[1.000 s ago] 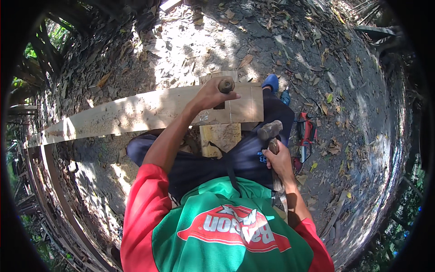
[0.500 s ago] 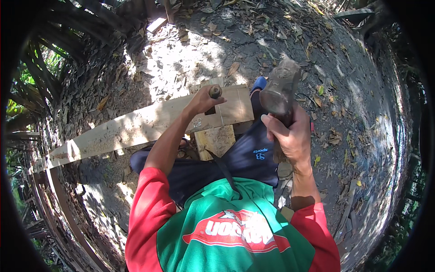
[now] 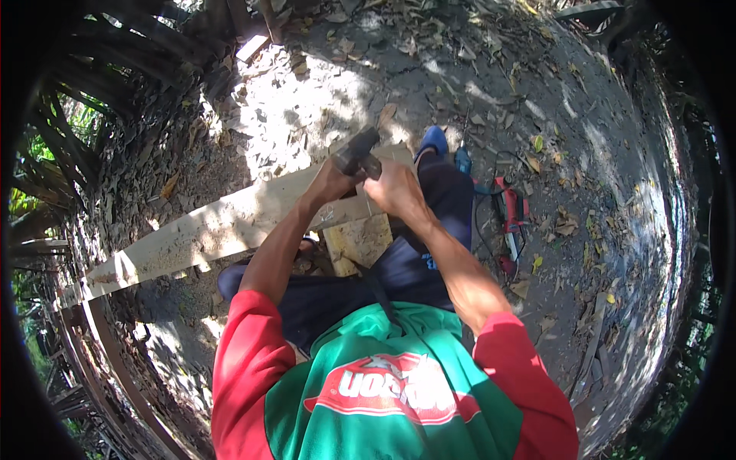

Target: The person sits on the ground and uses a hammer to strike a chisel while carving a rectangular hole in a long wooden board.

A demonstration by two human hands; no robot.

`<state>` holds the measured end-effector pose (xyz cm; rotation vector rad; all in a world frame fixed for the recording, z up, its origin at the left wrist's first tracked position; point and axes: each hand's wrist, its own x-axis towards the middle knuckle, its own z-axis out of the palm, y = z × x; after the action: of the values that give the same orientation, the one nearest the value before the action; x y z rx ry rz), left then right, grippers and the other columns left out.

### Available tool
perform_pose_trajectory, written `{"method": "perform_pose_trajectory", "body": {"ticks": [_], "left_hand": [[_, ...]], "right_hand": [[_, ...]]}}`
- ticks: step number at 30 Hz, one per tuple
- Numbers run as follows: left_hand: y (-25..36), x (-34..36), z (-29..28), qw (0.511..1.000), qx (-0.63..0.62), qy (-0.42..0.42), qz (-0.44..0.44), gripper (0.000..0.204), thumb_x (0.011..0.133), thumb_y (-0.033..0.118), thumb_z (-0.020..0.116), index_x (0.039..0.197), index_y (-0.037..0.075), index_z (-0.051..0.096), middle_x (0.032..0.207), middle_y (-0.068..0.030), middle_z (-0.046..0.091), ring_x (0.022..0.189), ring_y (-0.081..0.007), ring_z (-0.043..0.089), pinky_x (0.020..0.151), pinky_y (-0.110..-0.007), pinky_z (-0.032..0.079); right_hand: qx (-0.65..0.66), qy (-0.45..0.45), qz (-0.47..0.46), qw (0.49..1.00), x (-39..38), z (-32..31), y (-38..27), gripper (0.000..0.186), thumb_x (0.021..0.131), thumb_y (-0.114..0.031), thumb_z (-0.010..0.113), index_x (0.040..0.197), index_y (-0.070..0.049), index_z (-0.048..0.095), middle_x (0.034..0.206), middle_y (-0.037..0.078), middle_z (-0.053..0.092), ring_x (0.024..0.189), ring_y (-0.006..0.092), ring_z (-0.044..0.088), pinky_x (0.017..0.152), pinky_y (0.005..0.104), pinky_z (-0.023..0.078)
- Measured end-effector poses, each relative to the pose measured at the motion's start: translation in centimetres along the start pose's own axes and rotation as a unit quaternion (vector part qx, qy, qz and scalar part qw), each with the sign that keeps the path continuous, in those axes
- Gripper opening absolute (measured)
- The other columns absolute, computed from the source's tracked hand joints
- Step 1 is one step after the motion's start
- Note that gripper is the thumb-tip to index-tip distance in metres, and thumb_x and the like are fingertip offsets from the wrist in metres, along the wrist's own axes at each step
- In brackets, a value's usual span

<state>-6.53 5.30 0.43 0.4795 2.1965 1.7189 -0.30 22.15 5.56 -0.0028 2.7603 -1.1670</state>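
Note:
A long pale wooden plank lies slantwise in front of me, its near-right end between my legs. My left hand is closed around an upright chisel over the plank's right end; the mallet now covers its round handle top, and its blade is hidden. My right hand grips a mallet by the handle. The mallet's dark, blocky head is down over the chisel's top, right above my left hand. Part of a dark cut-out in the plank shows beneath my hands. A yellowish wood block sits against the plank's near side.
On the ground to the right lie a red power tool with a cord and a blue tool. My blue shoe is beside the plank's end. Dry leaves cover the soil. Wooden rails stand at the left.
My right hand has swung the mallet from the right, down and leftward onto the chisel top. My left hand stays on the chisel. The red and blue tools have come into view.

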Motion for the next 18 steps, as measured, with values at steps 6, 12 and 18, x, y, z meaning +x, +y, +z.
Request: {"method": "perform_pose_trajectory", "body": {"ticks": [6, 12, 18], "left_hand": [[-3.1, -3.1, -2.9, 0.999, -0.018, 0.035, -0.029, 0.02, 0.085, 0.013, 0.077, 0.082, 0.004, 0.059, 0.069, 0.0017, 0.053, 0.065, -0.0068, 0.048, 0.057, -0.028, 0.042], [-4.1, -3.0, -2.7, 0.995, 0.063, 0.02, -0.076, 0.02, 0.084, 0.012, 0.075, 0.098, 0.001, 0.065, 0.079, -0.0055, 0.066, 0.069, -0.0106, 0.059, 0.062, -0.03, 0.05], [-1.4, 1.8, -2.6, 0.963, 0.2, 0.02, 0.178, 0.02, 0.08, 0.003, 0.071, 0.1, 0.005, 0.065, 0.09, -0.007, 0.065, 0.085, -0.0182, 0.064, 0.076, -0.038, 0.052]], "right_hand": [[0.149, 0.068, -0.127, 0.978, -2.3, -10.4, -9.7, 0.026, 0.077, -0.019, 0.071, 0.094, 0.0, 0.064, 0.073, 0.018, 0.068, 0.067, 0.0344, 0.07, 0.062, 0.042, 0.053], [0.346, 0.177, -0.26, 0.884, -3.0, -10.1, -12.3, 0.021, 0.076, -0.012, 0.071, 0.092, -0.002, 0.061, 0.063, 0.008, 0.06, 0.056, 0.0143, 0.06, 0.055, 0.031, 0.048], [-0.028, -0.053, -0.123, 0.991, 4.1, -1.5, -0.9, 0.032, 0.075, -0.024, 0.069, 0.094, 0.002, 0.067, 0.091, 0.028, 0.069, 0.088, 0.0438, 0.068, 0.081, 0.0502, 0.054]]}}
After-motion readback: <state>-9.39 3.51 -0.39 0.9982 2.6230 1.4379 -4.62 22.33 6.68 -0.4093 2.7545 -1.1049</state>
